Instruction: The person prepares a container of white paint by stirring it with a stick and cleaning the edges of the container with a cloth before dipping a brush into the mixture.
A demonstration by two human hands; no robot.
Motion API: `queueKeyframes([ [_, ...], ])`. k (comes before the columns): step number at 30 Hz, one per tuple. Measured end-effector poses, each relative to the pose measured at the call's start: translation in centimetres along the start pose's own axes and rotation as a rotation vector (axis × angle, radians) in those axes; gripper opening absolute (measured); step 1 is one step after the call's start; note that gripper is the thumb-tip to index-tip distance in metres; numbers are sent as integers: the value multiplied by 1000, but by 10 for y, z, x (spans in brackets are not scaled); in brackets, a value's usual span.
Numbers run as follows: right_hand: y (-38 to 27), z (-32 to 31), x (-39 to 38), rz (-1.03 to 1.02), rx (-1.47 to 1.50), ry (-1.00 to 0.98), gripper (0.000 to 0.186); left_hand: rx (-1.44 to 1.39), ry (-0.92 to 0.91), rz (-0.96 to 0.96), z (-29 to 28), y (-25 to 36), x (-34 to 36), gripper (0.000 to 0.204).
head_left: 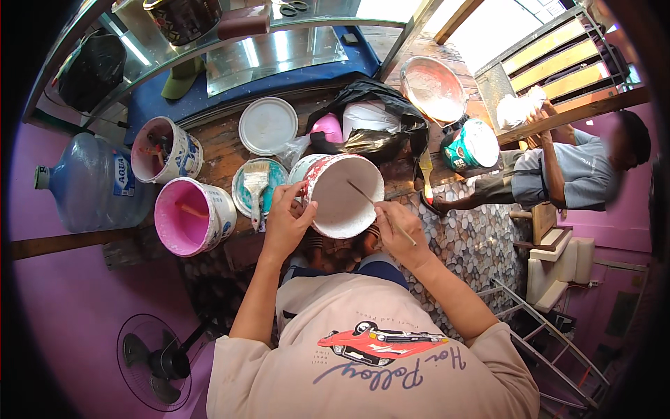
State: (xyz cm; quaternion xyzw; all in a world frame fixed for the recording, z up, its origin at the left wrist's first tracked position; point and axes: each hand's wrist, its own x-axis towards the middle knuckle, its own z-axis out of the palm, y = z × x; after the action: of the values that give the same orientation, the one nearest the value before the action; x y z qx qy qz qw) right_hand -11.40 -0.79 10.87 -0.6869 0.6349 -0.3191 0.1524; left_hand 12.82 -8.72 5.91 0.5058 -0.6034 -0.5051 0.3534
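A white paint bucket (349, 218) is tipped toward me, with pale coating inside and red smears on its outer side. My left hand (287, 222) is closed on the left edge of this bucket. My right hand (399, 234), beside its right rim, grips a thin stick (364, 191) that reaches into the bucket; whether it is a slim brush handle I cannot tell. Left of the bucket, a wide paintbrush (256, 183) lies across a teal-stained lid (241, 199).
Pink-lined bucket (218, 202) and another bucket (188, 150) stand left, near a water jug (94, 183). A white lid (268, 126), black plastic bag (413, 129), basin (434, 89) and paint can (471, 145) lie beyond. A person (558, 164) stands right; a ladder (558, 349) leans lower right.
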Motion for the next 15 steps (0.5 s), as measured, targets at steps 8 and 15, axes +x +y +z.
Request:
queueKeyframes([
  [8, 0, 0, 2, -13, 79, -65, 11, -10, 3, 22, -1, -1, -1, 44],
  [15, -9, 8, 4, 57, 226, -126, 11, 8, 17, 28, -3, -8, -2, 44],
])
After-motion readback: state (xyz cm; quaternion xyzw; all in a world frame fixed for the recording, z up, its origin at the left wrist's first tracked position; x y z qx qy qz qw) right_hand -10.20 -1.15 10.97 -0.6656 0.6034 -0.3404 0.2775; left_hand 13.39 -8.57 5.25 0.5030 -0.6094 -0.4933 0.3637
